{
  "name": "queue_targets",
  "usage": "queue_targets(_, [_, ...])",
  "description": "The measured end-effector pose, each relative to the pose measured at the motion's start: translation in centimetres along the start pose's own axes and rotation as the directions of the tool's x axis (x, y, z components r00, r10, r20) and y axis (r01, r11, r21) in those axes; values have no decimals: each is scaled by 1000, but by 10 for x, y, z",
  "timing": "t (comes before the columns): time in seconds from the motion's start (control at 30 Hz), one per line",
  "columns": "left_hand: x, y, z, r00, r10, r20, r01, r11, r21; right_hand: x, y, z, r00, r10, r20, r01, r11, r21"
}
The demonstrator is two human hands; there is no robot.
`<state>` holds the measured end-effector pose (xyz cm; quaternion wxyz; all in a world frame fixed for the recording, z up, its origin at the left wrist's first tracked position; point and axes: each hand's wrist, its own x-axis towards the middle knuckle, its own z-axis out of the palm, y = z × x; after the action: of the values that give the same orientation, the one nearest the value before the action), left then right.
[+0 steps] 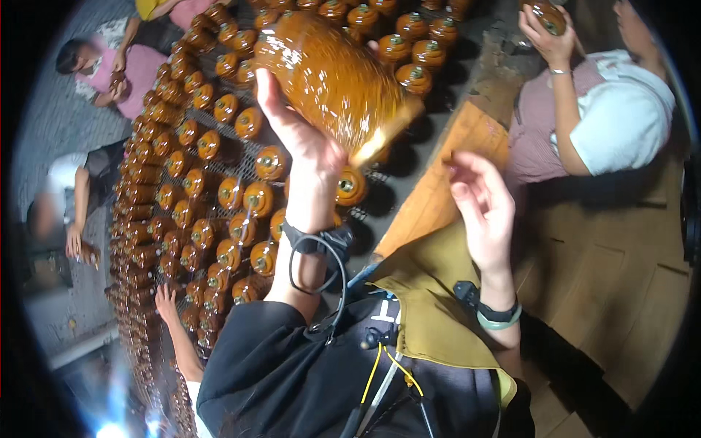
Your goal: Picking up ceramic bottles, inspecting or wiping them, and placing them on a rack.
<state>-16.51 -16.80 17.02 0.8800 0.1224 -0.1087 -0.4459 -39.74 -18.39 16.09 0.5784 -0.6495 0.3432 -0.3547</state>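
Observation:
A large, glossy amber-brown jar-shaped vessel [328, 77] is tilted in front of me, streaked by motion blur. My left hand [310, 142] is wrapped round its near side, thumb along the wall, the other fingers mostly hidden behind it. A pale, blurred, stick-like piece [387, 133] shows at the vessel's lower right end, near my left wrist. To the right, my right hand [483, 204] is raised away from the vessel, its fingers curled toward the thumb. A small dark bit shows at its fingertips, too small to name.
Rows of similar glossy brown vessels [258, 198] stand on a dark mesh surface to the left and ahead. A wooden board [438, 175] edges it. At right, a person [621, 109] holds another vessel; more people sit at left, and an arm [179, 328] reaches in at lower left.

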Motion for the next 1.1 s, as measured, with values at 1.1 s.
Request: queue_targets(1.1, [-60, -102, -34, 995, -26, -99, 62, 923, 380, -46, 17, -35, 943, -272, -194, 204, 928, -311])
